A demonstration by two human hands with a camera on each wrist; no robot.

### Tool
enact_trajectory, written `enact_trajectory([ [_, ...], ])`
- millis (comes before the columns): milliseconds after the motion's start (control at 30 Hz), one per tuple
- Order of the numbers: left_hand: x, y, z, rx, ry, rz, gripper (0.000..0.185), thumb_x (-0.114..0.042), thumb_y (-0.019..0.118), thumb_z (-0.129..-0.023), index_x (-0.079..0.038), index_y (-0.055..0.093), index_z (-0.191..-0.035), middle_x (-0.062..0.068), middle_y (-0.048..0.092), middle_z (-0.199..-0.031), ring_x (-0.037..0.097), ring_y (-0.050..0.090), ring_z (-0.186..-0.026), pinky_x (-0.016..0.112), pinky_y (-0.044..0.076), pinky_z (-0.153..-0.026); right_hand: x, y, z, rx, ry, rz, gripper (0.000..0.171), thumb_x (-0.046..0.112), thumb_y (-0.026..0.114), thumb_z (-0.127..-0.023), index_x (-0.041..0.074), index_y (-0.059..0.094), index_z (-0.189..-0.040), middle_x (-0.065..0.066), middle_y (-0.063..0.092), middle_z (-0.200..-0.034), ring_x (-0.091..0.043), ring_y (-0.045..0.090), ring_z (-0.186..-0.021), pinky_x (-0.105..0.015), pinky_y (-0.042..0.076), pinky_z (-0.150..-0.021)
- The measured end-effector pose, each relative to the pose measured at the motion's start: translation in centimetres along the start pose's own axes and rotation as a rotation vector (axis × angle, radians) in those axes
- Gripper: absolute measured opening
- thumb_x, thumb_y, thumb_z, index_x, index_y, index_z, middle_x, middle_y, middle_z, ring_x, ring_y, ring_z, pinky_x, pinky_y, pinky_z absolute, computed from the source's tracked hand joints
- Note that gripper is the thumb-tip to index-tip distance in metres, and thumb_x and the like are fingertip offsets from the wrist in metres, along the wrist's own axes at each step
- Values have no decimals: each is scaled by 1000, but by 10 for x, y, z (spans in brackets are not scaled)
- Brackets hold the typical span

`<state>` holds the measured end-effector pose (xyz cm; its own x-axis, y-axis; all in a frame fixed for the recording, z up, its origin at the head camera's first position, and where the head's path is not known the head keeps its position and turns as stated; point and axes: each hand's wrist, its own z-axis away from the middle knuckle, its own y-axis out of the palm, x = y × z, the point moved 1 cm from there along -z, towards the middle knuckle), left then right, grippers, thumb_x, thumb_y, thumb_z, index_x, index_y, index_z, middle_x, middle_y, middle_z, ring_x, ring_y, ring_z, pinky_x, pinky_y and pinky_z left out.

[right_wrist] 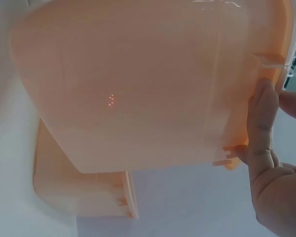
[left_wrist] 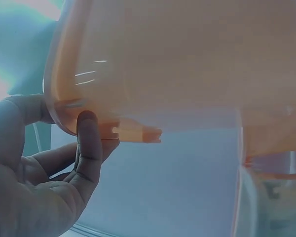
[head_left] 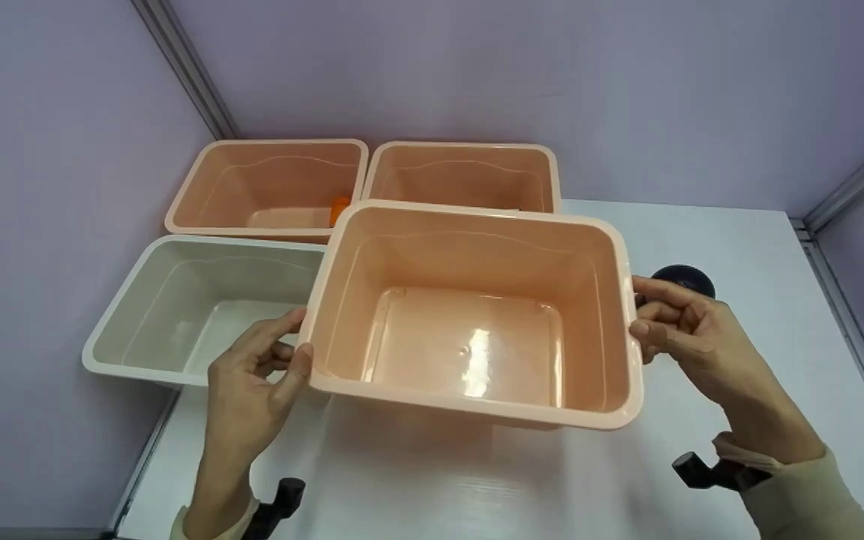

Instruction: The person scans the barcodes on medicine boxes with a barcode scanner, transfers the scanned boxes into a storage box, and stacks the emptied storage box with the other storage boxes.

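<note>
1. Peach plastic filled my view: the near bin (head_left: 469, 315) hung lifted above the white table (head_left: 739, 247), toward its front edge, gripped at both short ends.
2. My left hand (head_left: 252, 382) pinched the left rim, thumb on the lip; my right hand (head_left: 691, 334) curled round the right rim.
3. Two more peach bins (head_left: 271, 187) (head_left: 462, 176) sat along the far edge, an orange object (head_left: 338, 208) in the left one.
4. A white bin (head_left: 192, 307) overhung the left edge, just beside the held bin.
5. A dark round object (head_left: 691, 277) lay behind my right hand.
6. Lilac walls (head_left: 477, 67) enclosed the table.
</note>
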<state>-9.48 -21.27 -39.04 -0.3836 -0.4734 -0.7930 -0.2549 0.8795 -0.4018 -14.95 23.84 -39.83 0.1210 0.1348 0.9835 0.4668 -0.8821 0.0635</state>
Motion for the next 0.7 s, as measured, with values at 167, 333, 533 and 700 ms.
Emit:
enact_trajectory([
  [167, -3, -12, -12, -58, 21, 34, 35, 0, 65, -84, -4, 64, -119, 15, 67, -102, 10, 63, -69, 16, 56, -61, 8, 10, -9, -5, -53, -44, 51, -17, 42, -89, -11, 32, -139, -14, 66, -92, -18, 64, -68, -27, 57, -60],
  [333, -2, -24, -25, -121, 15, 28, 33, 1, 64, -84, -4, 66, -116, 12, 68, -101, 9, 62, -68, 14, 55, -59, 18, 22, -24, -33, -21, -80, 52, -14, 44, -90, -7, 34, -140, -10, 66, -90, -15, 60, -64, -23, 54, -57],
  [533, -1, -37, -41, -198, 6, 96, 29, 1, 63, -84, 1, 66, -113, 2, 71, -93, 9, 64, -70, 13, 54, -59, 27, 36, -43, -62, -41, -155, 51, -11, 46, -91, -6, 34, -141, -9, 66, -89, -14, 60, -62, -21, 53, -57],
  [700, 6, -50, -53, -279, -34, 159, 28, -1, 64, -85, 4, 66, -112, 1, 72, -96, 9, 66, -79, 12, 55, -67, 27, 49, -62, -62, -63, -141, 51, -7, 49, -92, -3, 35, -141, -8, 67, -88, -13, 60, -62, -22, 54, -57],
])
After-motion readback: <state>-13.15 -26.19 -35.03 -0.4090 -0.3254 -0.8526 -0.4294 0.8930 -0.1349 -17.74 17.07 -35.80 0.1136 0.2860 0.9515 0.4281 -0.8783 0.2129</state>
